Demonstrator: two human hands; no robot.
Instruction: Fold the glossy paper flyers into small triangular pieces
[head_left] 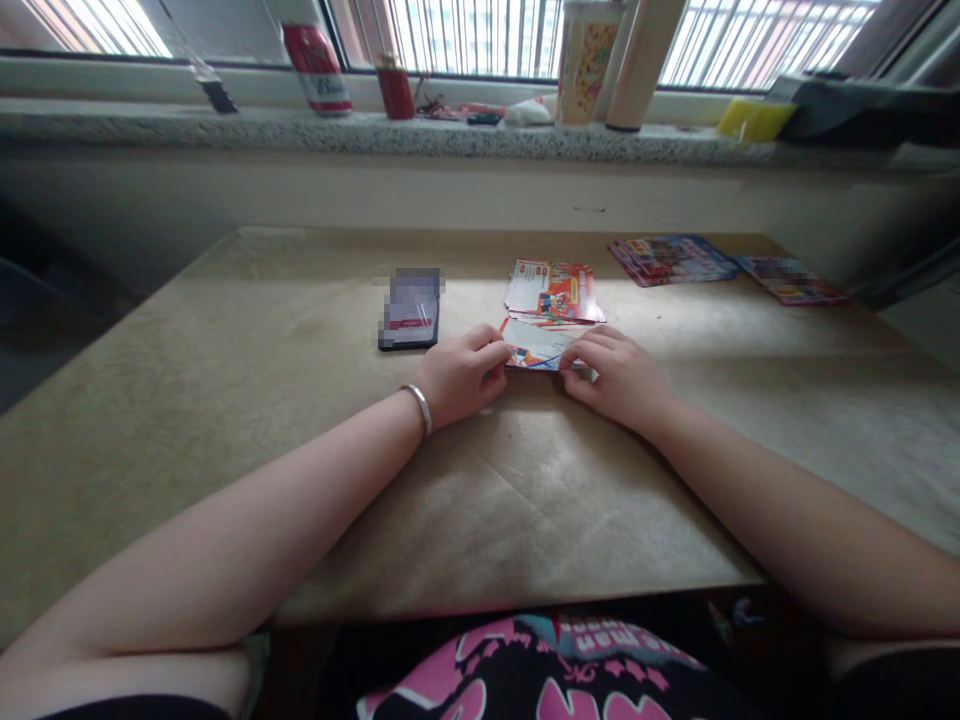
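A small stack of printed cards [534, 345], white with red and blue pictures, lies on the table in front of me. My left hand [466, 372], with a silver bangle at the wrist, pinches its left edge. On the opposite edge, the curled fingers of my right hand [611, 372] grip the same cards. Just beyond them, touching or nearly so, is another pile of cards [559, 290] with orange and white faces. A smartphone [411, 310] lies to the left, close to my left hand, its screen partly blurred out.
Two groups of colourful cards, a fanned pile [675, 260] and a smaller one [791, 280], lie at the table's back right. On the stone windowsill [450, 135] stand a red can [319, 70], a red lighter-like object [395, 90], a patterned cup [589, 65] and a yellow item [754, 120].
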